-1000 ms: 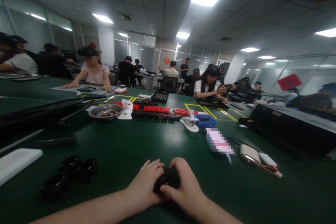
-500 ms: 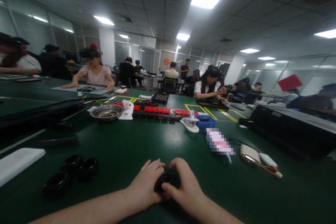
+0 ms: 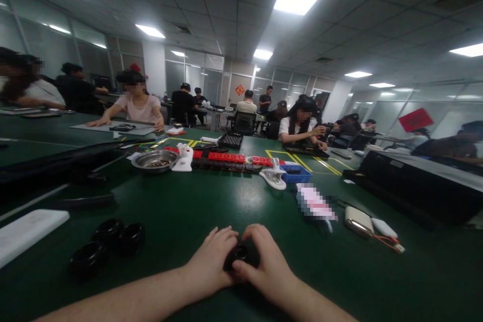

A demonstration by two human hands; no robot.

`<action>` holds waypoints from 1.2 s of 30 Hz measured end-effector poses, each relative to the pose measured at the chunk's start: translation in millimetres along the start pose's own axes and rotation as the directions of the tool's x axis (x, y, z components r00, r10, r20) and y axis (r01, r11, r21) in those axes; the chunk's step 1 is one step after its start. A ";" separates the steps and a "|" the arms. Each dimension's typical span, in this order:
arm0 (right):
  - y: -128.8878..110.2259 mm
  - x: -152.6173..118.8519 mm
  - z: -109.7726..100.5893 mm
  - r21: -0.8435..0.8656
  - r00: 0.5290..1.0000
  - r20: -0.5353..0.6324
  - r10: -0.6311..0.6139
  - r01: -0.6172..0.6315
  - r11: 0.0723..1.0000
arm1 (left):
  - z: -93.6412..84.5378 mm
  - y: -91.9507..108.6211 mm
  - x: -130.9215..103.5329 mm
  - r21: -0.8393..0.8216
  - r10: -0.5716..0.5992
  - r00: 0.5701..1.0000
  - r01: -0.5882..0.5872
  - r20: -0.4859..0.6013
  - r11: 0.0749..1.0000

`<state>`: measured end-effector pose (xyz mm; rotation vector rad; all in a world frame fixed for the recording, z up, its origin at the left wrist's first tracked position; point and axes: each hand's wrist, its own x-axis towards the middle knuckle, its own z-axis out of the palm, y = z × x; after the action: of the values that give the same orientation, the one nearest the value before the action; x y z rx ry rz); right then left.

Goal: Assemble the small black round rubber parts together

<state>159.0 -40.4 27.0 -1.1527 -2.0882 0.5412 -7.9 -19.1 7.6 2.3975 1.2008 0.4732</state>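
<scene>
At the table's front, my left hand and my right hand meet around a glossy black ring-shaped piece with a hole in its middle. My right hand is closed on it, the thumb lying across its near side and the fingers curving over the far side. The left hand presses against the piece from the other side, its thumb mostly hidden. Several similar black rings stand in a group to the left, including a near ring, a right ring and a back ring.
Across the green table stand a metal bowl with small parts, red blocks, a white clip and a blue tray. A white block lies left; a power bank lies right. Other people sit beyond.
My hands stay around the black ring, which has tilted slightly so its central hole shows more. The view has shifted a little; the table objects stay in place.
</scene>
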 end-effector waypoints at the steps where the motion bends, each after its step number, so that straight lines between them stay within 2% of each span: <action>1: -0.8 0.1 -0.2 -0.011 1.000 0.008 -0.016 0.016 1.000 | -0.3 0.4 -0.2 -0.003 0.002 1.000 -0.002 0.000 1.000; 5: -4.9 -0.4 -2.3 0.063 0.989 0.072 -0.126 0.121 0.991 | -1.1 1.8 -0.8 -0.004 0.013 1.000 -0.013 0.002 1.000; 7: -5.4 -0.4 -2.6 0.083 0.988 0.067 -0.142 0.136 0.987 | -1.1 2.0 -0.9 0.002 0.007 1.000 -0.007 0.000 1.000; 11: -3.3 1.5 -1.1 -0.037 1.000 -0.002 -0.029 0.029 0.999 | -1.8 2.7 -1.2 -0.001 0.012 1.000 -0.012 -0.004 1.000; 13: -2.7 2.2 -0.9 -0.079 1.000 0.001 0.000 0.000 0.997 | -2.6 3.7 -1.3 -0.002 0.013 1.000 -0.013 0.002 1.000; 17: -4.0 1.3 -2.6 0.031 0.988 0.084 -0.127 0.125 0.992 | -3.6 5.4 -1.3 -0.001 0.003 1.000 -0.003 0.008 1.000; 19: -4.4 0.7 -3.3 0.078 0.982 0.105 -0.157 0.149 0.986 | -3.1 4.8 -1.0 0.001 0.000 1.000 0.000 0.003 1.000; 24: -1.0 0.8 -1.1 -0.032 1.000 -0.004 0.014 -0.015 0.999 | -0.1 0.7 -1.1 0.018 0.017 1.000 -0.017 -0.004 1.000; 26: -0.5 1.1 -0.3 -0.083 0.999 -0.019 0.040 -0.041 0.996 | 0.2 0.4 -1.5 0.016 0.024 1.000 -0.024 -0.002 1.000; 29: -2.5 1.0 -1.0 -0.067 1.000 0.019 -0.008 0.009 0.998 | -1.2 2.2 -1.9 0.012 0.016 1.000 -0.016 0.004 1.000; 33: -5.1 0.2 -3.3 0.099 0.980 0.123 -0.154 0.142 0.985 | -3.3 4.4 -1.4 0.012 -0.011 1.000 0.011 0.014 1.000; 36: -3.5 0.1 -3.0 0.082 0.991 0.082 -0.104 0.098 0.992 | -3.0 3.5 -0.9 0.014 -0.013 1.000 0.013 0.027 1.000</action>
<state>159.1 -42.0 31.3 -0.9895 -2.1657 0.6276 -7.5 -21.2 11.8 2.3988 1.2111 0.4279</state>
